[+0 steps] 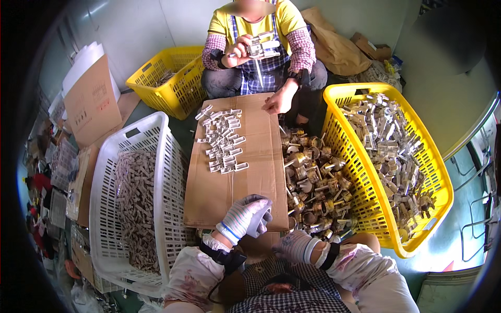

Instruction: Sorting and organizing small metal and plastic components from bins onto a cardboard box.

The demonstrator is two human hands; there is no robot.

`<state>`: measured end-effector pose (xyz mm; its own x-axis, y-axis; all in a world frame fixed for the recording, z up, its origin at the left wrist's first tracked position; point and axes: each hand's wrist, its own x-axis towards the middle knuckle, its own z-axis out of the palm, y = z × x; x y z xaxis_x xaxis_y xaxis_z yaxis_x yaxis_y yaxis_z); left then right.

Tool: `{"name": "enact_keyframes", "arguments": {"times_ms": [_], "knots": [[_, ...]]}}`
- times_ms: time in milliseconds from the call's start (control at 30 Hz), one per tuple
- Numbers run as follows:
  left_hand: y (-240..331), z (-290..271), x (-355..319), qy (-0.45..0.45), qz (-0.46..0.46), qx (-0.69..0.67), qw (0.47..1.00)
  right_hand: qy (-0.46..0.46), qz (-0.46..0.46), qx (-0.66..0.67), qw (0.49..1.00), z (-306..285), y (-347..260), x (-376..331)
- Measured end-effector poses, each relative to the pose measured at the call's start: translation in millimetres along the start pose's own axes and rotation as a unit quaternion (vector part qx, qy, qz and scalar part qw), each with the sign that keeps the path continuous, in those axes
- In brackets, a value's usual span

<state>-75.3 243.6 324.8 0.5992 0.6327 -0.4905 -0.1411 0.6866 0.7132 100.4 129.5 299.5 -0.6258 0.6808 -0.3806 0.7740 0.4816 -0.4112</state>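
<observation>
Both hands wear pale striped gloves. The left hand (246,216) is over the near edge of the cardboard (211,193), thumb and fingers loosely curled; I can't tell whether anything sits inside them, or whether they touch the sheet. The right hand (296,246) is lower, above the lap and just past the cardboard's near right corner, its fingers pointing toward the left one. How far they are bent, and whether they grip anything, I can't make out.

Straight ahead of the left hand, on the far half of the cardboard, pale metal clips (224,138) lie in loose rows. Just beyond the right hand, a heap of metal fittings (315,182), round bodies with stems, spreads along the cardboard's right side. Past that, farther right, a yellow basket (355,167) brims with more metal parts (386,138).

On the left hand's other side stands a white basket (176,203), filled with small greyish pieces (135,203). Opposite both hands sits a co-worker (237,81), holding up a pronged metal part (257,48). Another yellow basket (182,96) rests beside that person, beyond the white one.
</observation>
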Motion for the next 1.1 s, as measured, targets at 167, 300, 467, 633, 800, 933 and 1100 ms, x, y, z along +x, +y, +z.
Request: {"name": "enact_keyframes", "arguments": {"times_ms": [167,300,467,633,800,933,1100], "knots": [[0.5,1.7,0.6,0.000,-0.003,0.004,1.000,-0.018,0.009,0.018,1.000,-3.8,-1.5,-1.5],[4.1,5.2,-1.7,0.007,-0.013,0.004,1.000,-0.021,0.011,0.016,1.000,-7.6,-3.3,-3.1],[3.8,1.0,-2.0,-0.006,-0.014,0.013,1.000,-0.003,0.000,0.011,1.000,-4.9,-2.7,-4.3],[-1.1,-3.3,0.9,-0.006,-0.013,0.024,1.000,-0.010,0.003,0.005,1.000,-4.0,-4.2,-4.1],[-1.0,-3.3,2.0,-0.010,-0.023,0.015,1.000,-0.022,0.012,0.014,1.000,-5.8,-3.8,-3.7],[1.2,-1.6,1.6,-0.019,-0.010,0.023,1.000,-0.017,0.007,0.008,1.000,-2.8,-1.1,-3.1],[0.0,-1.9,2.7,-0.024,-0.014,0.023,0.999,-0.028,0.012,0.010,0.999,-5.5,-1.8,-3.2]]}}
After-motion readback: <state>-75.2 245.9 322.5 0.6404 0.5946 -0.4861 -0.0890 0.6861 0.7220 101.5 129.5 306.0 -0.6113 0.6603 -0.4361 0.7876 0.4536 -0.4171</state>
